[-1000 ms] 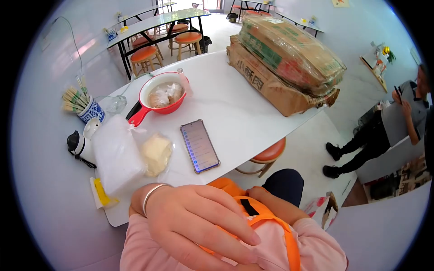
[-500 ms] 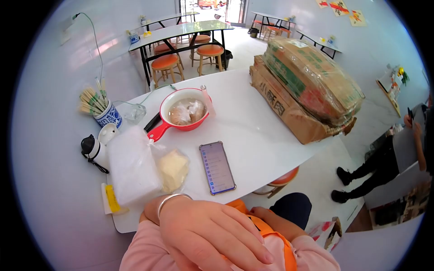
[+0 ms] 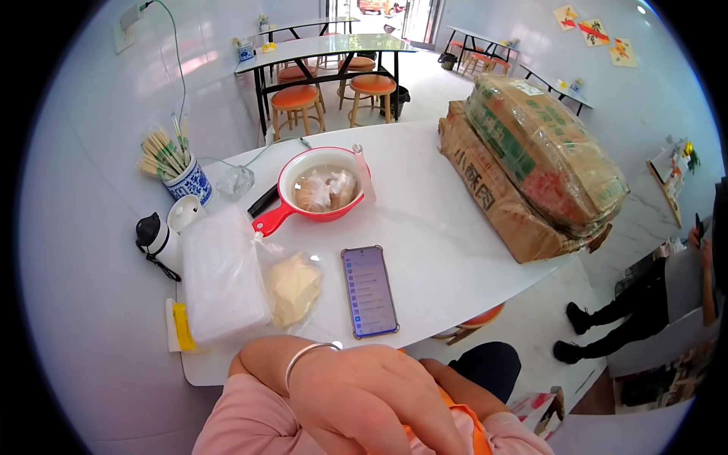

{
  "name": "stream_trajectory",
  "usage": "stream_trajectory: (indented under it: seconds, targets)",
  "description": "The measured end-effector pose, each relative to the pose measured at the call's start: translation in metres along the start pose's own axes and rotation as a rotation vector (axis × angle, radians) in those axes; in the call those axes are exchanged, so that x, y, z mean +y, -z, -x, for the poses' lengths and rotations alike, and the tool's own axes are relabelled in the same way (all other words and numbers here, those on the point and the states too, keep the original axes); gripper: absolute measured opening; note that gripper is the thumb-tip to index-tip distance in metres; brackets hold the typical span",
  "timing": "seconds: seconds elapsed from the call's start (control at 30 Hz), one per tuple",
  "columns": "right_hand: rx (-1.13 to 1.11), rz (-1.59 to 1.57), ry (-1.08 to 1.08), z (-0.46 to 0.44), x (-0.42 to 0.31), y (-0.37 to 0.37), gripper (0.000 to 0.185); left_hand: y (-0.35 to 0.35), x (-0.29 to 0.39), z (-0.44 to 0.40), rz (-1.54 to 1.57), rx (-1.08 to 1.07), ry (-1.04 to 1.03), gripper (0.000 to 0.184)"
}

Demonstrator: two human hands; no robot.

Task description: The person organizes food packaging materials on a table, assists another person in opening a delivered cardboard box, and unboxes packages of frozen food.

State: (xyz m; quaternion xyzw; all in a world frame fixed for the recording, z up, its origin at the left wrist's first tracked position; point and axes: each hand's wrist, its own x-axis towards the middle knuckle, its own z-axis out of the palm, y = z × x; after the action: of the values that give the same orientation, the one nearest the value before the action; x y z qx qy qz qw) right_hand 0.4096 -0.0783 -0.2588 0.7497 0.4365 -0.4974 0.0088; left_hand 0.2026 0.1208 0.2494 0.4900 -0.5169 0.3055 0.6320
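My left hand point(image 3: 371, 394), with a silver bangle at the wrist, is raised in front of my chest at the table's near edge. Its fingers are loosely bent and apart, with nothing seen in them; the tips run past the lower frame edge. My right forearm point(image 3: 459, 383) lies across my lap, its hand hidden behind the left one. Nearest to the left hand are a smartphone point(image 3: 369, 292) with a lit screen and a clear bag with a pale yellow block point(image 3: 296, 288). Left of these lies a white plastic-wrapped bundle point(image 3: 224, 277).
On the white table point(image 3: 409, 220) stand a red-handled bowl point(image 3: 284, 216) holding a bag in liquid, a chopstick holder point(image 3: 189, 182), a bottle point(image 3: 158, 239) and stacked cardboard boxes point(image 3: 523, 182). A person point(image 3: 644, 292) stands at right. Stools point(image 3: 296, 97) and tables are behind.
My left hand has gone from flat, stretched fingers to bent ones and shifted slightly right and down. The right hand has become hidden behind it. The view has shifted a little; table items stay put.
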Motion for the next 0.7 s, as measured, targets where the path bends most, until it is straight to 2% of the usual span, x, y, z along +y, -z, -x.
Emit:
stream_trajectory:
  seconds: [0.03,0.23,0.3,0.33,0.4,0.47,0.53,0.63,0.7]
  targets:
    - [-0.001,0.000,0.002,0.001,0.001,0.000,0.061,0.001,0.003,0.000,-0.013,0.006,0.052,0.022]
    - [-0.008,-0.046,0.009,0.017,-0.010,0.014,0.062,0.007,0.003,-0.001,-0.018,-0.045,0.066,0.023]
    - [-0.057,-0.030,-0.059,0.026,-0.024,0.023,0.033,0.007,0.001,0.001,-0.028,-0.057,0.049,0.023]
    - [-0.062,-0.032,-0.056,0.023,-0.020,0.019,0.033,0.006,0.000,0.001,-0.039,-0.070,0.033,0.024]
    - [-0.005,-0.049,0.024,0.018,-0.007,0.014,0.064,-0.001,-0.004,0.001,-0.053,-0.028,0.025,0.025]
    - [-0.010,-0.054,0.014,0.022,-0.010,0.016,0.064,-0.002,-0.004,0.002,-0.065,0.012,0.015,0.027]
    - [-0.013,-0.056,0.006,0.021,-0.009,0.015,0.063,0.003,0.000,0.002,-0.110,-0.097,0.095,0.029]
    - [0.030,-0.014,0.063,0.011,-0.001,0.006,0.063,-0.003,-0.003,0.004,-0.141,-0.031,0.088,0.030]
    - [0.036,-0.046,0.008,-0.001,0.008,-0.006,0.063,-0.002,-0.008,0.008,-0.141,-0.064,0.075,0.031]
